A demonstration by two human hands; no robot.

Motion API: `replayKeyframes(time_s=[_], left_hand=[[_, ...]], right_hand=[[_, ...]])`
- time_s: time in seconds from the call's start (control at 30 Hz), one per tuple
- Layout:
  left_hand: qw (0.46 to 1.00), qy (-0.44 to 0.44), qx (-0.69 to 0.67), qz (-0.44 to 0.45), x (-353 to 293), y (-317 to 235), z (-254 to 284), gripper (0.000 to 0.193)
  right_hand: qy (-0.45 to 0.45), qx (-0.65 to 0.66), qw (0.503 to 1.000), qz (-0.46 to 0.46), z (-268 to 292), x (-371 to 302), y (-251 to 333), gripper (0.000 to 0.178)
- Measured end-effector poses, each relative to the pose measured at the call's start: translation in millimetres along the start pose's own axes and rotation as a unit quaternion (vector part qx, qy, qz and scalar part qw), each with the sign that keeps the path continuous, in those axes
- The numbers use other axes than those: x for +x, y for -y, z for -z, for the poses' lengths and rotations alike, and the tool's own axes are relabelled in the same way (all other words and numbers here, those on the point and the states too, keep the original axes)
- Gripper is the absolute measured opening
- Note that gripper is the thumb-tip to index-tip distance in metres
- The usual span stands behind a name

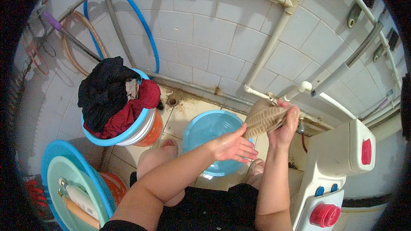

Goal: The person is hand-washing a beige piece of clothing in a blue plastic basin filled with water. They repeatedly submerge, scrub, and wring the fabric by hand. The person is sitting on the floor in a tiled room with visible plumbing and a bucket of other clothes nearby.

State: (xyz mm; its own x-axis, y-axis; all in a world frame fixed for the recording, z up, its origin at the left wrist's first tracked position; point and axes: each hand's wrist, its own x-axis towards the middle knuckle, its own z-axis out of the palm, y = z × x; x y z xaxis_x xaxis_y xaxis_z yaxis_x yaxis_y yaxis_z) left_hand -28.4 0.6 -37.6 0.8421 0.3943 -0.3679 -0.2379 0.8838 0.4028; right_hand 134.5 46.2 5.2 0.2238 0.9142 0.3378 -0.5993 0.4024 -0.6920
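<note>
My right hand (pixel 286 125) is closed around a beige shoe (pixel 266 122), gripping it by one end, with its ridged sole turned toward me. Beside the shoe, my left hand (pixel 234 145) is stretched out, fingers apart and holding nothing. Its fingertips reach close to the sole; whether they touch it I cannot tell. Below both hands, a light blue basin (pixel 188 131) stands on the tiled floor, and what looks like water lies in it. My left forearm and hand hide part of the basin's near side.
Left of the basin, a bucket (pixel 147 126) carries a blue tub piled with black and dark red clothes (pixel 105 92). Nested basins (pixel 53 167) at lower left hold a bottle. White containers with red caps (pixel 325 215) stand at right. Pipes (pixel 274 42) run along the tiled wall.
</note>
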Motion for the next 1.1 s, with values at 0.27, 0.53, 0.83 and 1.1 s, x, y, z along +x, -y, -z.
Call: replayKeyframes(time_s=[0.27, 0.53, 0.83, 1.1], left_hand=[[0.998, 0.045, -0.019, -0.034, -5.1, -7.0, -9.5, 0.094], [0.954, 0.08, -0.189, -0.217, 0.2, 4.8, -20.8, 0.049], [0.933, 0.005, -0.155, -0.326, 1.4, -7.5, -15.9, 0.037], [0.892, -0.093, -0.252, -0.364, -2.1, -29.9, -17.2, 0.032]], right_hand=[[0.137, -0.336, 0.93, -0.055, -22.7, -22.7, 11.9, 0.017], [0.337, -0.162, 0.894, -0.245, -46.0, -38.2, 28.5, 0.024], [0.249, 0.108, 0.917, -0.292, -42.0, -32.3, 15.2, 0.027], [0.024, -0.346, 0.934, 0.087, -63.6, -71.7, -15.9, 0.014]])
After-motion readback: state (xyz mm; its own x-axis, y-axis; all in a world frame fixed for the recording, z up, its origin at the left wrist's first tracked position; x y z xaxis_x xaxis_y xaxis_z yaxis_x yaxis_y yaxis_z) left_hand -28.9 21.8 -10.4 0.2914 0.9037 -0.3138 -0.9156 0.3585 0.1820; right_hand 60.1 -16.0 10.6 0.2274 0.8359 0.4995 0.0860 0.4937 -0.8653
